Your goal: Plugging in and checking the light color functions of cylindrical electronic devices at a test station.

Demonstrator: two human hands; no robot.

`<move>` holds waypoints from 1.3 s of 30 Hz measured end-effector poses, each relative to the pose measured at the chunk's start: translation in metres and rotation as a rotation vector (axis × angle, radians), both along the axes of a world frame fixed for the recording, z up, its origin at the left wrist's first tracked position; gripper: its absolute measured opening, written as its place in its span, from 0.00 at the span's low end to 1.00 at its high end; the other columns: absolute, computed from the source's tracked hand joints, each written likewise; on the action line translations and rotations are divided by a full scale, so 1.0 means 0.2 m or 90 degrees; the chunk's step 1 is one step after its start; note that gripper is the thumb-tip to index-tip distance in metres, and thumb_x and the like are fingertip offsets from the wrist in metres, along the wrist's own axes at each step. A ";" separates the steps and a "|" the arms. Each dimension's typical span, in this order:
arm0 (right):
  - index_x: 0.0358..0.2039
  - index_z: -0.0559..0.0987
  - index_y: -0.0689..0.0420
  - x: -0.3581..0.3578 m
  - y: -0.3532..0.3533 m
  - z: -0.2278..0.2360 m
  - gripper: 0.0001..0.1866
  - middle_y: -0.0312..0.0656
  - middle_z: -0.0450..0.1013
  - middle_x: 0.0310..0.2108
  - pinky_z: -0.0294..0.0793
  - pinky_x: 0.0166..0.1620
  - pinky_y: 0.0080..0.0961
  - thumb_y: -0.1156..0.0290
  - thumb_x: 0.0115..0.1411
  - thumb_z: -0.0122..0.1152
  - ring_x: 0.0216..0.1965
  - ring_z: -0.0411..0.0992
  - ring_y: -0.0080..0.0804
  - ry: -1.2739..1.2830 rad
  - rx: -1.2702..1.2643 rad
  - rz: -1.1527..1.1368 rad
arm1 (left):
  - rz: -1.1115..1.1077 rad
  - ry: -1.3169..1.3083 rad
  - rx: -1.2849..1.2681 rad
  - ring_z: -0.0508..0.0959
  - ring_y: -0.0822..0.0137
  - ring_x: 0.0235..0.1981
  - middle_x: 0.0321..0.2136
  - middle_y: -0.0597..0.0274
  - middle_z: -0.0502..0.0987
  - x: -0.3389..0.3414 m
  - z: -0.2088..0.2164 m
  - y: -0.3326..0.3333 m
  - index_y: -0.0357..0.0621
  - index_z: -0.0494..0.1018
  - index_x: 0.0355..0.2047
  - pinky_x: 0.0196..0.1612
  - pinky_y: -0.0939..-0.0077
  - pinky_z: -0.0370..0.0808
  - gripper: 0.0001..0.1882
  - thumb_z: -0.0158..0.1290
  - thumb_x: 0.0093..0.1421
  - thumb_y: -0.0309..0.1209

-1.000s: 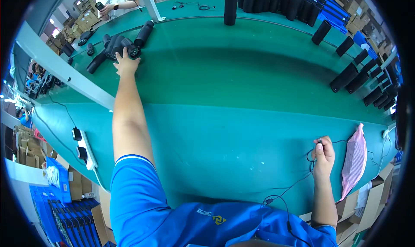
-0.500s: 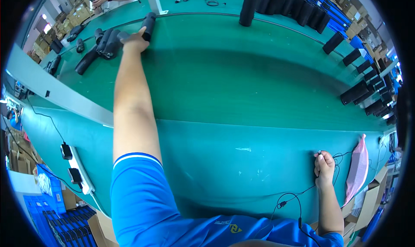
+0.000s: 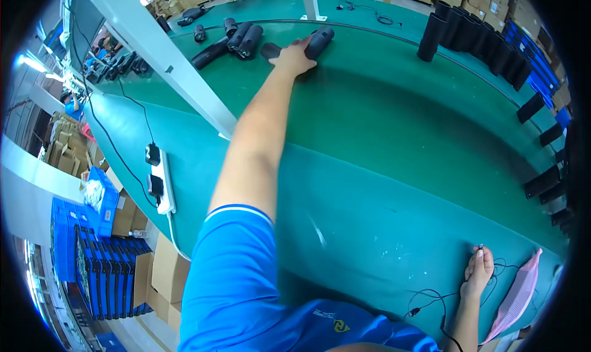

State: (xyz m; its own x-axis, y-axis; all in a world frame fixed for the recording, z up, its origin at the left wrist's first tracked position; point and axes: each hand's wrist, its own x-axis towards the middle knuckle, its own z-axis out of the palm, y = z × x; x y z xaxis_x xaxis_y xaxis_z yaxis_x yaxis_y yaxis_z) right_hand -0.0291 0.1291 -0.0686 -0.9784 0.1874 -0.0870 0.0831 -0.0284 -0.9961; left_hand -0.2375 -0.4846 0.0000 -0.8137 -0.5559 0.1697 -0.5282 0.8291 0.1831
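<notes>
My left hand [image 3: 294, 58] reaches far across the green table. Its fingers and thumb close round the near end of a dark cylinder [image 3: 321, 39] lying on its side. Another dark piece [image 3: 269, 50] lies against the hand's left side, partly covered by it. Further left is a group of black cylinders [image 3: 249, 42]. At the near right, my right hand [image 3: 478, 273] is closed, pinching the small end of a thin black cable [image 3: 434, 295] between thumb and fingertips. The cable's exact tip is too small to make out.
A white post [image 3: 166, 63] rises at the left, by a power strip [image 3: 163, 180] with black adapters. Upright black tubes [image 3: 433, 37] stand at the far right, more along the right edge. A pink pouch [image 3: 517, 296] lies beside my right hand. A coiled cable [image 3: 385, 20] lies at the back.
The view has swung left, so the table's things sit further right in the picture. My left hand is still at the dark cylinder; my right hand still pinches the cable end.
</notes>
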 end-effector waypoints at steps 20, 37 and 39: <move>0.44 0.74 0.60 -0.03 0.00 0.05 0.11 0.32 0.70 0.27 0.53 0.15 0.08 0.68 0.66 0.51 0.16 0.54 0.10 0.038 -0.159 0.181 | -0.189 0.248 -0.090 0.76 0.54 0.38 0.37 0.59 0.78 0.84 -0.03 0.44 0.50 0.78 0.43 0.47 0.40 0.66 0.15 0.50 0.56 0.31; 0.38 0.71 0.58 0.18 0.00 0.35 0.11 0.32 0.62 0.23 0.56 0.21 0.15 0.63 0.68 0.45 0.20 0.57 0.16 0.204 -0.392 0.304 | -0.296 0.292 1.241 0.78 0.65 0.34 0.36 0.57 0.76 1.16 0.15 1.76 0.39 0.71 0.42 0.35 0.73 0.78 0.16 0.47 0.65 0.40; 0.39 0.70 0.58 0.18 0.00 0.36 0.11 0.32 0.64 0.25 0.58 0.22 0.16 0.63 0.68 0.46 0.20 0.58 0.17 0.220 -0.455 0.309 | -0.303 0.330 1.319 0.77 0.64 0.36 0.37 0.56 0.76 1.15 0.14 1.79 0.40 0.71 0.43 0.38 0.70 0.77 0.19 0.47 0.64 0.44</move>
